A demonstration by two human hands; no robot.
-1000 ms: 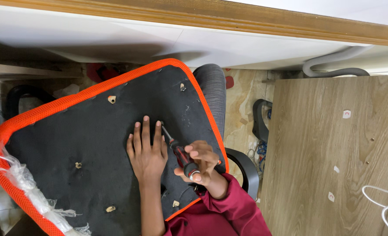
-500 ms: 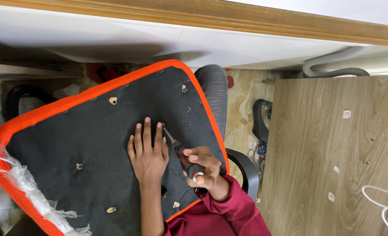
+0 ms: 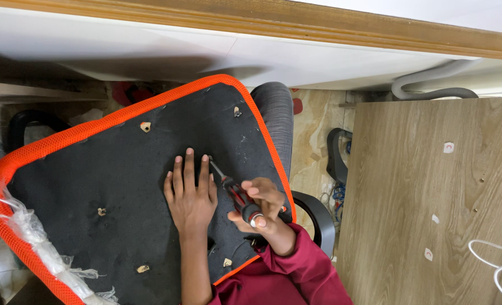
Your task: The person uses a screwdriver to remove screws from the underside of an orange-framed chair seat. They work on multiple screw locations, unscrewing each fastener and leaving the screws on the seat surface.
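An upturned chair seat (image 3: 109, 181), black underneath with an orange mesh edge, lies across my lap. My left hand (image 3: 190, 195) presses flat on its black underside, fingers spread. My right hand (image 3: 262, 206) grips the red and black handle of a screwdriver (image 3: 234, 195). The screwdriver's tip touches the seat just beside my left index finger. Several small mounting holes (image 3: 145, 126) show through torn spots in the black fabric.
A wooden panel (image 3: 432, 197) with small stickers lies at the right, with a white cable (image 3: 500, 265) on its corner. A grey hose (image 3: 432, 85) runs along the white wall. Black chair armrests (image 3: 319, 214) lie on the floor. Clear plastic wrap (image 3: 36, 248) hangs off the seat's left edge.
My right hand has shifted slightly on the screwdriver handle, as if turning it. The seat has rocked a little. My left hand stays put.
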